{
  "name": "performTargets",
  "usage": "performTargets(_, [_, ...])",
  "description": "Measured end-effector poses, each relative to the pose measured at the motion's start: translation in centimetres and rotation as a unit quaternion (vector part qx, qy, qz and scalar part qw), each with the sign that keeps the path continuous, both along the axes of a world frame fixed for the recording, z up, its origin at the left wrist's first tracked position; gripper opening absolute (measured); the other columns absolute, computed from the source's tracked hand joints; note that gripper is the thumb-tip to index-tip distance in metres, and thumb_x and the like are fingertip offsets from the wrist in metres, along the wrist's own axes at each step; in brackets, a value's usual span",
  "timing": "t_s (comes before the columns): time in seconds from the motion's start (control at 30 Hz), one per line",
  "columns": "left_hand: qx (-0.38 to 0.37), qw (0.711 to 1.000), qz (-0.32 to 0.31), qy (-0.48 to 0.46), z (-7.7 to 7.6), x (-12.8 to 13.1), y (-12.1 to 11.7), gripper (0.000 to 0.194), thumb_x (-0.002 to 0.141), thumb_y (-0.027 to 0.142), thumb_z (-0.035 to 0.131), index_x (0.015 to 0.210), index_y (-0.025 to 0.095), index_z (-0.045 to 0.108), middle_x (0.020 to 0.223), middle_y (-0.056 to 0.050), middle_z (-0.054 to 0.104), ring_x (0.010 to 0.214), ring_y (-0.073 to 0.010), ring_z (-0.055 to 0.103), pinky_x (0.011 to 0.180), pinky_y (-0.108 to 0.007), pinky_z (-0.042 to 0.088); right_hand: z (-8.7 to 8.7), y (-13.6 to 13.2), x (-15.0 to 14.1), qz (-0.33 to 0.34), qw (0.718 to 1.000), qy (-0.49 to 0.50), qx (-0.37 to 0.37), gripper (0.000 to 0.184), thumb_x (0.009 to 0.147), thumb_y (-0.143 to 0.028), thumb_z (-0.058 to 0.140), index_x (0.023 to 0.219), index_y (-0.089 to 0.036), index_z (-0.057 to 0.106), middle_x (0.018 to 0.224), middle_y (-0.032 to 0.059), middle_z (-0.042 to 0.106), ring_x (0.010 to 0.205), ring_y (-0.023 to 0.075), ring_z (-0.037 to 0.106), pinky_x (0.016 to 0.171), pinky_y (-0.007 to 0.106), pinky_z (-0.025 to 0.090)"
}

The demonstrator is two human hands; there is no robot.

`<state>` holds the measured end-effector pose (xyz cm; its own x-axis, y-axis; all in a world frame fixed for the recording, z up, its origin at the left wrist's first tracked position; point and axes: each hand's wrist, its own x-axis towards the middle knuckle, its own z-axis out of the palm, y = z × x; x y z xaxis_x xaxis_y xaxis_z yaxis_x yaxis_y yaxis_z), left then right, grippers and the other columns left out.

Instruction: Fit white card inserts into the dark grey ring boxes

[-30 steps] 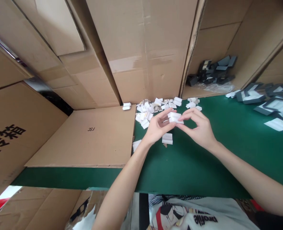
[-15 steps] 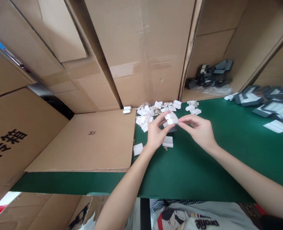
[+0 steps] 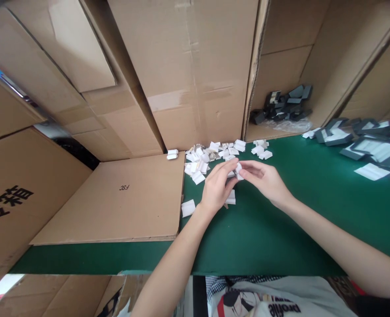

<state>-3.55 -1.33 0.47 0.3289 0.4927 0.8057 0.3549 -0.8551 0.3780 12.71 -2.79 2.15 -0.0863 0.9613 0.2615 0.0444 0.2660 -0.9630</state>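
Observation:
Between my two hands is a small white folded paper piece (image 3: 239, 171), mostly covered by fingers. My left hand (image 3: 216, 185) is closed on its left side, fingers over the top. At its right edge my right hand (image 3: 264, 178) pinches it with thumb and index finger. Just below my left hand another white folded piece (image 3: 230, 197) lies on the green table, partly hidden by the wrist. A single white piece (image 3: 188, 208) lies left of my wrist. Behind my hands spreads a heap of similar white pieces (image 3: 200, 158).
A flat cardboard sheet (image 3: 105, 207) covers the table's left part, with a small white piece (image 3: 172, 154) at its back corner. Cardboard walls (image 3: 195, 88) stand behind. Dark grey folded pieces (image 3: 284, 105) fill an open box; more grey-and-white pieces (image 3: 373, 143) lie at right on the green table (image 3: 300, 237).
The white piece has been turned in my hands, and its broad face no longer shows. My left fingers have closed further over it. The view has shifted slightly.

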Motion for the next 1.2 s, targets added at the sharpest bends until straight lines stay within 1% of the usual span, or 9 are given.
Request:
performTargets(0.2, [0.012,1.000,-0.027,0.010,-0.1,0.0,0.0,0.032,0.086,0.021,0.056,0.118,0.021,0.050,0.124,-0.010,0.058,0.117,-0.0213,0.054,0.096,-0.042,0.048,0.0,0.2,0.4,0.030,0.999,-0.001,-0.020,0.038,0.068,-0.045,0.073,0.096,-0.019,0.070,0.091,0.0066,0.072,0.085,0.0229,0.067,0.081,0.040,0.054])
performTargets(0.33, [-0.014,0.998,-0.041,0.037,0.3,0.0,0.0,0.034,0.088,0.027,0.055,0.121,0.022,0.048,0.128,-0.011,0.056,0.119,-0.0225,0.052,0.098,-0.044,0.045,-0.1,0.5,0.8,0.001,1.000,-0.008,-0.022,0.038,0.064,-0.043,0.076,0.090,-0.017,0.071,0.084,0.0071,0.072,0.079,0.0228,0.067,0.073,0.039,0.055])
performTargets(0.43, [-0.038,0.998,-0.038,0.042,0.8,-0.1,0.0,0.049,0.083,0.034,0.061,0.127,0.023,0.042,0.133,-0.012,0.050,0.125,-0.0236,0.046,0.104,-0.044,0.039,0.0,0.9,1.2,-0.032,0.999,-0.007,-0.020,0.038,0.062,-0.043,0.077,0.089,-0.017,0.071,0.086,0.0075,0.072,0.080,0.0232,0.067,0.076,0.040,0.055])
performTargets(0.57, [-0.145,0.989,0.027,0.015,0.4,-0.5,0.5,0.058,0.085,0.041,0.056,0.135,0.023,0.033,0.144,-0.013,0.037,0.134,-0.0263,0.034,0.110,-0.047,0.028,0.1,1.6,2.1,-0.082,0.996,-0.013,-0.020,0.037,0.060,-0.043,0.078,0.087,-0.019,0.072,0.086,0.0068,0.072,0.081,0.0232,0.067,0.079,0.041,0.055])
performTargets(0.63, [-0.220,0.974,0.061,-0.007,-0.5,-0.7,1.1,0.053,0.092,0.038,0.045,0.139,0.023,0.028,0.146,-0.013,0.033,0.136,-0.0260,0.030,0.110,-0.048,0.026,0.1,1.9,2.5,-0.095,0.995,-0.023,-0.025,0.037,0.060,-0.043,0.078,0.087,-0.019,0.072,0.086,0.0066,0.072,0.080,0.0236,0.067,0.079,0.041,0.055])
performTargets(0.7, [-0.282,0.957,0.063,-0.020,-1.6,-1.0,2.0,0.054,0.092,0.036,0.045,0.140,0.021,0.026,0.145,-0.014,0.035,0.136,-0.0272,0.031,0.109,-0.049,0.027,0.0,2.1,2.9,-0.087,0.995,-0.045,-0.030,0.039,0.060,-0.044,0.078,0.089,-0.019,0.072,0.088,0.0070,0.073,0.080,0.0242,0.067,0.079,0.042,0.055])
performTargets(0.83, [-0.349,0.935,0.030,-0.051,-3.3,-1.2,3.6,0.060,0.087,0.029,0.051,0.141,0.018,0.026,0.127,-0.015,0.053,0.121,-0.0266,0.048,0.103,-0.048,0.034,-0.2,2.1,3.0,-0.025,0.993,-0.109,-0.040,0.043,0.062,-0.046,0.076,0.094,-0.018,0.072,0.087,0.0072,0.073,0.077,0.0235,0.067,0.078,0.043,0.055])
performTargets(0.93, [-0.359,0.930,0.034,-0.069,-3.5,-0.9,4.1,0.061,0.081,0.022,0.056,0.137,0.018,0.031,0.110,-0.011,0.059,0.102,-0.0229,0.058,0.093,-0.044,0.043,0.0,1.8,2.8,0.027,0.991,-0.115,-0.057,0.040,0.065,-0.047,0.074,0.094,-0.020,0.072,0.089,0.0063,0.073,0.080,0.0227,0.067,0.079,0.040,0.054])
performTargets(1.2, [-0.346,0.930,0.073,-0.103,-2.4,-0.2,3.2,0.050,0.071,0.012,0.058,0.120,0.017,0.050,0.098,-0.006,0.056,0.078,-0.0135,0.053,0.069,-0.028,0.046,-0.2,1.9,3.0,0.041,0.987,-0.151,-0.040,0.046,0.065,-0.049,0.072,0.098,-0.017,0.067,0.086,0.0074,0.070,0.076,0.0205,0.065,0.073,0.038,0.054])
